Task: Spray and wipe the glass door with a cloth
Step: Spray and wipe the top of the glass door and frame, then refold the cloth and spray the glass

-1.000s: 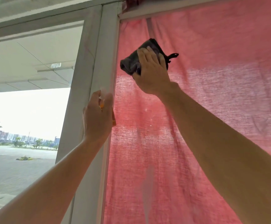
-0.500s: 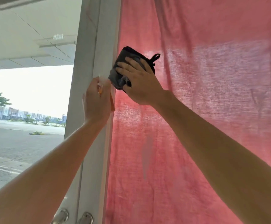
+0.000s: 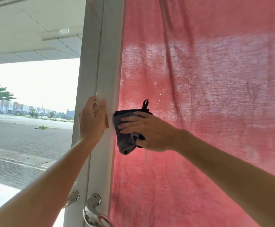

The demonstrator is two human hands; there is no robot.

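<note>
The glass door (image 3: 199, 71) fills the right side, with a red curtain showing behind its pane. My right hand (image 3: 147, 131) presses a dark grey cloth (image 3: 125, 141) flat against the glass near the door's left edge, fingers spread over the cloth and pointing left. A small hanging loop sticks up from the cloth's top. My left hand (image 3: 91, 119) is raised in front of the white door frame (image 3: 100, 63) and grips a small spray bottle (image 3: 106, 119), of which only a clear top and an orange edge show past the fingers.
Chrome door handles (image 3: 91, 208) sit low on the frame. To the left, another glass pane (image 3: 31, 112) looks out on a paved lot, trees and distant buildings under a white ceiling overhang.
My right hand has slid the cloth down the glass from near the door's top to mid height, along the left edge. The view has tilted down, bringing the door handles into sight.
</note>
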